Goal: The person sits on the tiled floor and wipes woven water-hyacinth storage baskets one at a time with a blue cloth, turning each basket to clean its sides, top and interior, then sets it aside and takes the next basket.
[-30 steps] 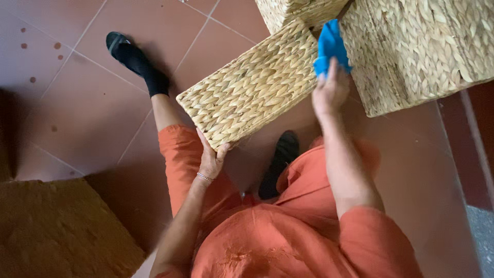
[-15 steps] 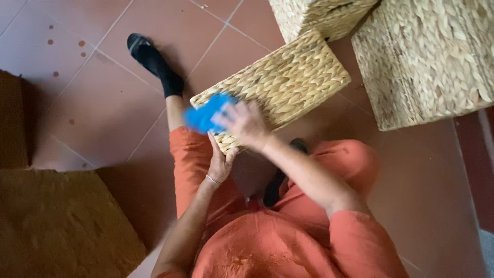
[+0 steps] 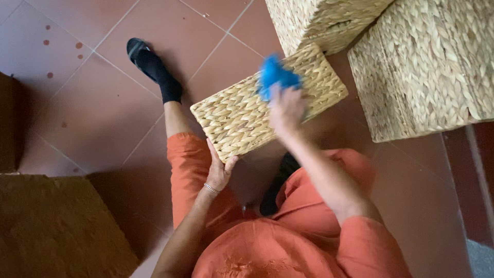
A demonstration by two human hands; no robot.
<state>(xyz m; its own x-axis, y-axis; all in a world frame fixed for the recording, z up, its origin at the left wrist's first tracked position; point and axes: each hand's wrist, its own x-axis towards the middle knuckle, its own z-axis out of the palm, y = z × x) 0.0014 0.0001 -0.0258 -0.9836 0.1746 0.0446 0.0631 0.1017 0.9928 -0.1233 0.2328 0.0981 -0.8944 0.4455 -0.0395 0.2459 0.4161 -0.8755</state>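
A woven straw basket (image 3: 242,110) rests tilted over my lap, its flat side facing up. My left hand (image 3: 220,170) grips its near corner from below. My right hand (image 3: 286,107) presses a bright blue cloth (image 3: 275,76) against the upper middle of that woven side. The hand and cloth are blurred by motion. I sit in orange clothes, with one leg in a black sock (image 3: 152,67) stretched out over the floor.
Two larger woven baskets stand close by, one at the top middle (image 3: 319,18) and one at the right (image 3: 427,67). Reddish floor tiles (image 3: 92,113) lie to the left. A brown rough mat (image 3: 51,226) fills the lower left corner.
My right hand with the blue cloth swept from the basket's far right end to its left end, then back toward the middle. The left hand kept its hold on the corner.
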